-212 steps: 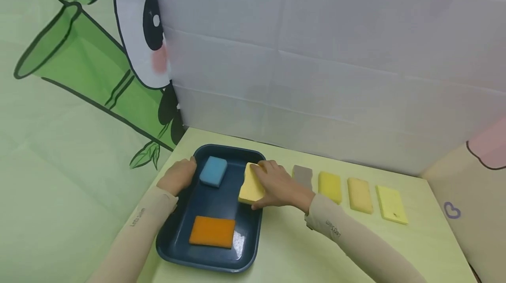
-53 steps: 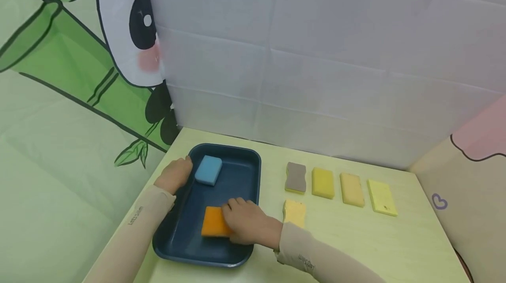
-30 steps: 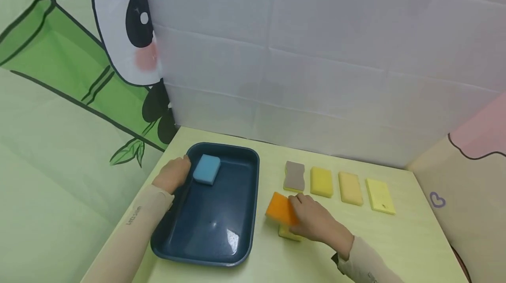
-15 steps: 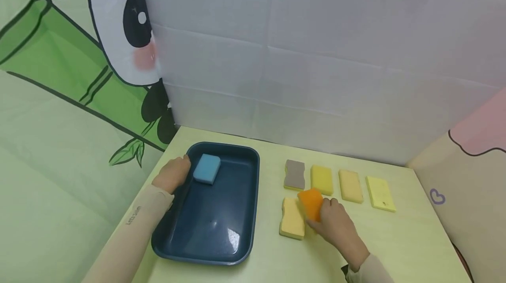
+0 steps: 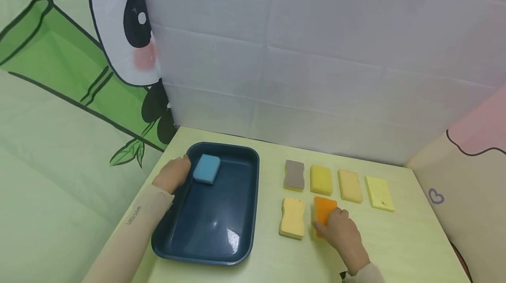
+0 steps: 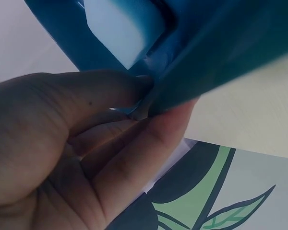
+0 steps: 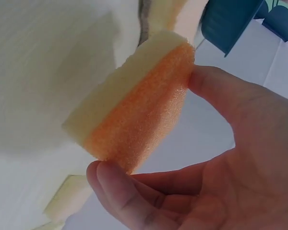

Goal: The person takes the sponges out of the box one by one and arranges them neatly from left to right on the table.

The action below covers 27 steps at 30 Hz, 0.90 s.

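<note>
My left hand pinches the left rim of a dark blue tray, thumb inside the wall and fingers beneath the lip in the left wrist view. Inside, near the far left corner, lies a light blue sponge. Between thumb and fingertips, my right hand grips an orange sponge by its opposite edges. In the right wrist view this sponge shows an orange layer and a pale yellow layer. Just left of it, a light yellow wavy-sided sponge lies on the table.
Behind my right hand runs a row of sponges: a grey-topped one, a bright yellow one, a tan one and a thin pale yellow one. A white wall sheet hangs along the table's back edge.
The wavy-sided sponge, then the orange sponge, came out of the tray to its right. Lately my right hand has swung the orange sponge past the wavy one and lowered it. My left hand stayed.
</note>
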Tool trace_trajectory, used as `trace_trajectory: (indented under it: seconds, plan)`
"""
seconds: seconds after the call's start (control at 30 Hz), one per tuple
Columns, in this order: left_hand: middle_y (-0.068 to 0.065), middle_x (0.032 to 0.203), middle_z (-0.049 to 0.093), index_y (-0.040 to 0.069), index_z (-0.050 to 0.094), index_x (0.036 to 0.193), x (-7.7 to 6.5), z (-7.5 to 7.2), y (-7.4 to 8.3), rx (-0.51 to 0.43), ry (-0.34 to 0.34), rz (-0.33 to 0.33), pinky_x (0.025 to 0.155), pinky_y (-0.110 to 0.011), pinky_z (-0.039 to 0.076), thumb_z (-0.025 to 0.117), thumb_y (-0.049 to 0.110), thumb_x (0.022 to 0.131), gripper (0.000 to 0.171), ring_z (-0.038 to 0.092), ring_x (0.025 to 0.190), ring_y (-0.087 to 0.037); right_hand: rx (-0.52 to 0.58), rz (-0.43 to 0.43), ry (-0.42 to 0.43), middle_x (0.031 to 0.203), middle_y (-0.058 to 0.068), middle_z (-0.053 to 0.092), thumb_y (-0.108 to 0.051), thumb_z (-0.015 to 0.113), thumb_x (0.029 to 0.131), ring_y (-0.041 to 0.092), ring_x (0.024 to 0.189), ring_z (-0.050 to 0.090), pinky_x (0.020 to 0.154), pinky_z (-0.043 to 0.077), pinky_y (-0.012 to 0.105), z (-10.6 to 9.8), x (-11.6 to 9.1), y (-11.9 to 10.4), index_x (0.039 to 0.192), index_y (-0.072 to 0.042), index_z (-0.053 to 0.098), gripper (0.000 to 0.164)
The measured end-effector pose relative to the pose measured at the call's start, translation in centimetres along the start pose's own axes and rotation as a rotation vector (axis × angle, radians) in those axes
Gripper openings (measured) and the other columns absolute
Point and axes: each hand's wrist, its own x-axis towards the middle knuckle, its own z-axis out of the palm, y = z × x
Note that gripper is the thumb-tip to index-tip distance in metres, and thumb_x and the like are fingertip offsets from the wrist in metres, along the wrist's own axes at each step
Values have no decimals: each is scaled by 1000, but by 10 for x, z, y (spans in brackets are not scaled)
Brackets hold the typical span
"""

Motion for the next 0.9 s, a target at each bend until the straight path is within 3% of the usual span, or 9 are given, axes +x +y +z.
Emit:
trace_trajectory:
  seconds: [0.43, 0.7, 0.9]
  plan:
    - [-35, 91, 62, -28, 48, 120, -2, 2, -6, 5, 2, 9, 68, -50, 57, 46, -15, 95, 29, 67, 80, -44, 51, 101, -49, 79, 21, 45, -46, 72, 88, 27, 59, 51, 46, 48, 37, 31, 4, 0, 95, 23, 48, 74]
    - [-35, 89, 62, -28, 49, 118, -3, 0, -6, -3, 12, 10, 67, -50, 57, 46, -15, 95, 27, 67, 79, -44, 20, 81, -10, 75, 20, 45, -48, 73, 87, 27, 58, 51, 46, 50, 38, 32, 1, -4, 90, 22, 48, 75]
    - [-36, 92, 62, -28, 48, 120, -5, 0, -7, -11, 1, 6, 68, -51, 57, 45, -15, 95, 28, 67, 81, -45, -24, 74, -8, 79, 24, 48, -52, 71, 87, 31, 62, 54, 51, 52, 44, 28, -1, -5, 96, 26, 49, 81]
